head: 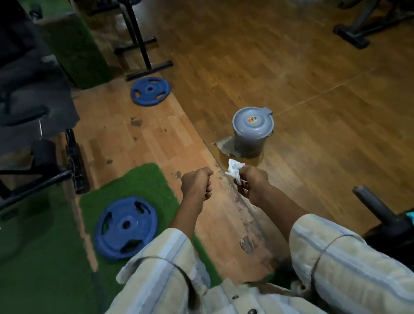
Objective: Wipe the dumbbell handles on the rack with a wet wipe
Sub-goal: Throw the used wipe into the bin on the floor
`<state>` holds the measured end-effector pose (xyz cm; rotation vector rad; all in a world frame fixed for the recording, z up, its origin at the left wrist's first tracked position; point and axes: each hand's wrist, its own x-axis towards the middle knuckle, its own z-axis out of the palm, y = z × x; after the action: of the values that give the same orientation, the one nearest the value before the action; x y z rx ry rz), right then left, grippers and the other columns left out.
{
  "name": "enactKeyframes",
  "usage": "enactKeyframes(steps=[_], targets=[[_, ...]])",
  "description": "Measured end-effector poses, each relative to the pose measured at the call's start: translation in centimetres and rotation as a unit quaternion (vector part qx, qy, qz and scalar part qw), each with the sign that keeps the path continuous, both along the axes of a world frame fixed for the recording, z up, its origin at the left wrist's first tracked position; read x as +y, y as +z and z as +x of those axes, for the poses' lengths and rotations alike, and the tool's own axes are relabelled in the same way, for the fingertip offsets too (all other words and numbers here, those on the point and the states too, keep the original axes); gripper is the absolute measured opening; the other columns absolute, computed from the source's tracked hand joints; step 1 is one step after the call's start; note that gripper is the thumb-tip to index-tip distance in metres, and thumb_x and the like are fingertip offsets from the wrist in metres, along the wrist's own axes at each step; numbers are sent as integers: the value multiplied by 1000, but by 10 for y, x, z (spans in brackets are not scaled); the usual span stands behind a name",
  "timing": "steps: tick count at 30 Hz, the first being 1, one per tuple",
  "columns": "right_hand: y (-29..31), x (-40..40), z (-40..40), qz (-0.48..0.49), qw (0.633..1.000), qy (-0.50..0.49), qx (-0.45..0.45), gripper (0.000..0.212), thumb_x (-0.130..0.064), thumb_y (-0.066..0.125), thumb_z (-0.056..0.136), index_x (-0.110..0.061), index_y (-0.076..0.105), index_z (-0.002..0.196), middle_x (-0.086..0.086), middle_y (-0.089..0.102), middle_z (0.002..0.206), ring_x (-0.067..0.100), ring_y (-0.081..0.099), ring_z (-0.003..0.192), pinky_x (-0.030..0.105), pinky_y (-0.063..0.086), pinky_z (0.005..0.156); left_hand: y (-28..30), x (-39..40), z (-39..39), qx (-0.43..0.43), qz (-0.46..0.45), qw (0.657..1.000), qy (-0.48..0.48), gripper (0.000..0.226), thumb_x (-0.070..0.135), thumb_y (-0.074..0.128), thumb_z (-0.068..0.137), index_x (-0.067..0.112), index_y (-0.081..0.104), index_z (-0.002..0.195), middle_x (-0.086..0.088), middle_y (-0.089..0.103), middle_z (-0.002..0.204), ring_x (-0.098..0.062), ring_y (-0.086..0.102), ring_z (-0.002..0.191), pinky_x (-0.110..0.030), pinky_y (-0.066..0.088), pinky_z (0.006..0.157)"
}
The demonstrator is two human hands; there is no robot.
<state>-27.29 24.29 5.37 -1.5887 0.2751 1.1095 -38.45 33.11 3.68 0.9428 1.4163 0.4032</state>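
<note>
Bare floor (280, 62) ahead open; grey bin (252, 132) just beyond hands; blue plate (126, 228) left.

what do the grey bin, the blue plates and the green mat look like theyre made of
Grey bin: likely plastic, judging by its smooth moulded lid with a dull sheen. Near blue plate and far blue plate: probably rubber- or plastic-coated, with a matte, even colour; the core is hidden. Green mat: artificial turf, with a fuzzy blade texture.

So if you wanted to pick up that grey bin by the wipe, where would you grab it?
Probably from above: the grey bin stands upright with its lid shut, so both palms around its round wall just under the lid seem safest. Any handle is not clearly visible.
</note>
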Motion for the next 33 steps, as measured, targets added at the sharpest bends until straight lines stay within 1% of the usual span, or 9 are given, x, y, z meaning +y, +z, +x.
enactKeyframes(steps=[3, 5, 12, 17, 23, 26, 27, 29, 33], targets=[[8, 57, 15, 12, 1000, -12, 4, 18, 0, 58, 85, -11, 72, 90, 4, 64, 73, 15, 51, 56, 24, 39, 53, 4, 62, 19, 6, 5, 1000, -15, 23, 17, 72, 77, 12, 59, 59, -6, 55, 55, -20, 45, 45, -29, 41, 52], [12, 88, 25, 14, 1000, -24, 5, 19, 1, 58, 87, -14, 67, 80, 3, 60, 67, 15, 48, 54, 25, 36, 55, 7, 96, 30, 17, 5, 999, -30, 22, 16, 72, 79, 11, 61, 61, -5, 55, 55, -20, 46, 47, -30, 42, 53], [-4, 183, 76, -9, 996, -93, 5, 23, -2, 55, 88, -12, 67, 105, 6, 56, 66, 8, 47, 29, 18, 40, 43, 8, 197, 95, 27, 4, 996, -87, 20, 16, 70, 82, 10, 63, 64, -7, 55, 57, -22, 47, 51, -32, 43, 55], [-16, 235, 135, 11, 991, -134, 23, 15, 0, 57, 88, -11, 67, 90, 8, 60, 67, 19, 50, 49, 25, 41, 49, -6, 250, 160, 46, -5, 991, -125, 21, 19, 72, 78, 10, 61, 62, -8, 55, 56, -23, 46, 52, -32, 41, 55], [-28, 295, 231, 35, 989, -140, 37, 20, -1, 55, 89, -10, 72, 93, 4, 66, 59, 20, 55, 48, 35, 45, 62, -9, 312, 253, 64, 1, 988, -143, 21, 18, 70, 82, 10, 61, 64, -9, 54, 57, -22, 45, 52, -32, 42, 55], [-21, 316, 280, 41, 988, -140, 40, 26, 5, 45, 91, -8, 65, 79, 3, 64, 63, 20, 61, 56, 35, 46, 75, -4, 337, 303, 66, 1, 986, -151, 22, 18, 72, 80, 12, 60, 63, -8, 54, 57, -22, 44, 49, -31, 41, 53], [-20, 323, 295, 43, 988, -143, 40, 29, 7, 43, 93, -7, 62, 74, 4, 60, 64, 19, 60, 56, 31, 48, 74, -2, 345, 319, 67, 3, 986, -153, 23, 18, 72, 80, 12, 59, 61, -7, 53, 56, -22, 43, 47, -30, 40, 52], [-23, 333, 324, 22, 986, -163, 38, 30, 10, 43, 92, -4, 57, 70, 7, 57, 66, 21, 57, 59, 28, 50, 58, -4, 357, 348, 67, -1, 984, -165, 26, 16, 70, 82, 12, 57, 59, -7, 51, 56, -21, 39, 45, -30, 36, 50], [-30, 344, 358, -19, 983, -177, 42, 18, 7, 48, 86, -3, 62, 91, 11, 65, 82, 28, 63, 75, 30, 43, 55, -10, 376, 390, 73, -15, 978, -195, 27, 15, 71, 84, 10, 58, 61, -8, 52, 56, -22, 41, 48, -32, 37, 51]])
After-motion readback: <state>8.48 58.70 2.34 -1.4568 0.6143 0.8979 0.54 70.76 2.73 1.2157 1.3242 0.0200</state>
